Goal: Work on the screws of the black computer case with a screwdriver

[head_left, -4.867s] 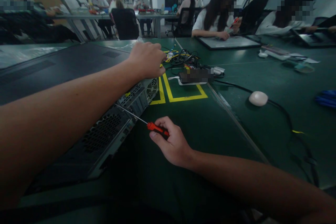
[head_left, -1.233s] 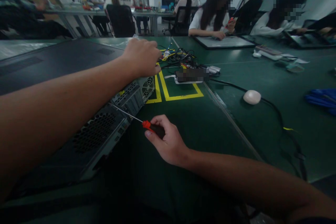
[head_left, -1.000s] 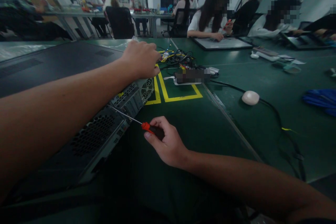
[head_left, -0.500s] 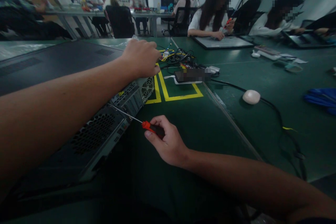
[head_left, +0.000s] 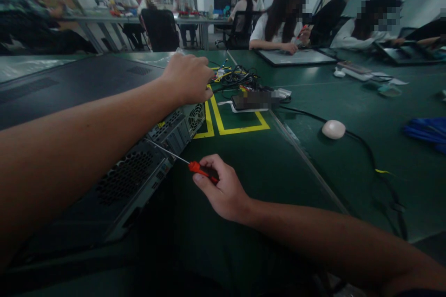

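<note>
A dark desktop computer case (head_left: 104,72) lies on its side at the left, its grey rear panel with fan grille and slot covers facing me. Across its top reaches my left arm, and my left hand (head_left: 188,76) is curled over the case's far corner, fingers bent and partly hidden. My right hand (head_left: 225,190) is closed around the red-and-black handle of a screwdriver (head_left: 195,167). The screwdriver's thin shaft points up and left to the rear panel; its tip meets the panel near the slot covers, beside my left forearm.
Tangled cables (head_left: 244,74) and a phone (head_left: 254,100) lie beyond the case, near yellow tape (head_left: 244,130) on the green table. To the right are a pale mouse-shaped object (head_left: 333,129), a black cable (head_left: 369,148) and blue cloth-like material (head_left: 425,132). Several people work behind.
Almost nothing differs. My right hand and the screwdriver handle have turned slightly, with more red showing on the handle; the shaft stays against the panel. My left hand keeps its place.
</note>
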{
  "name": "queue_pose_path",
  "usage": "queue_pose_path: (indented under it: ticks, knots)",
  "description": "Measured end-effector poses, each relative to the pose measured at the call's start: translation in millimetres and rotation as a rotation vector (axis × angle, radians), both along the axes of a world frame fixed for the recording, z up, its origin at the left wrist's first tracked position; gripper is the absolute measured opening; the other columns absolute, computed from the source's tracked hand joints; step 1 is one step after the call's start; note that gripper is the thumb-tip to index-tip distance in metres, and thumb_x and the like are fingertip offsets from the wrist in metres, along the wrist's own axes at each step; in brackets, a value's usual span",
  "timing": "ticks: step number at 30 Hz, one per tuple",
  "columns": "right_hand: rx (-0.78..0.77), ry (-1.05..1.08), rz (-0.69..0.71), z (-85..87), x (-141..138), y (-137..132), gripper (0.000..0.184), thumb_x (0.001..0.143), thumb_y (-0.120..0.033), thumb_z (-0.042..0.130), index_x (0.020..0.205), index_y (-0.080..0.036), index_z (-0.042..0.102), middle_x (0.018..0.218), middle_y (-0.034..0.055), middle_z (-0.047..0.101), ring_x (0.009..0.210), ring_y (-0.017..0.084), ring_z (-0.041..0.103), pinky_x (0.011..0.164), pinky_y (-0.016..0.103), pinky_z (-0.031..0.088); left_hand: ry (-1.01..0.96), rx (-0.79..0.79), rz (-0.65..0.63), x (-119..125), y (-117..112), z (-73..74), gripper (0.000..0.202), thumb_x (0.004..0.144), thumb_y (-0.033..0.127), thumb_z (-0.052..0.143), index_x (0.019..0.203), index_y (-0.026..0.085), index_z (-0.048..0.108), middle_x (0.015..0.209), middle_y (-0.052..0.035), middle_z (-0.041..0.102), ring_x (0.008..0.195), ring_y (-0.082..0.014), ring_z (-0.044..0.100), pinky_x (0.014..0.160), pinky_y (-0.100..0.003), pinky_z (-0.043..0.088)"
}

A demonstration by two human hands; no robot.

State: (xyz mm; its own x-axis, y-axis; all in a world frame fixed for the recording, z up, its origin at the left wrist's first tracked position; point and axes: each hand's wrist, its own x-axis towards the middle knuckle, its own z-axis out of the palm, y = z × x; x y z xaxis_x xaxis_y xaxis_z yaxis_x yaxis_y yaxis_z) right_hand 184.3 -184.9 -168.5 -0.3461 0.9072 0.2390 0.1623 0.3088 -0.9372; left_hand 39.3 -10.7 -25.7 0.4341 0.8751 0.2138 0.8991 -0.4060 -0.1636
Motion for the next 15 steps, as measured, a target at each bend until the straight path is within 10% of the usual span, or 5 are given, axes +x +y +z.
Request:
queue_pose_path:
  ticks: [15]
  knots:
    - [0.001, 0.032, 0.045, -0.6, -2.5, 0.1, 0.022, 0.102, -0.037, 0.062, 0.117, -0.021, 0.06, 0.091, 0.0009, 0.066, 0.076, 0.016, 0.061, 0.07, 0.03, 0.049, 0.003, -0.002, 0.002, -0.9, 3.1, -1.4, 0.059, 0.089, 0.069, 0.059, 0.131, 0.032, 0.077, 0.123, -0.0112, 0.071, 0.13, -0.043, 0.054, 0.101, -0.052, 0.04]
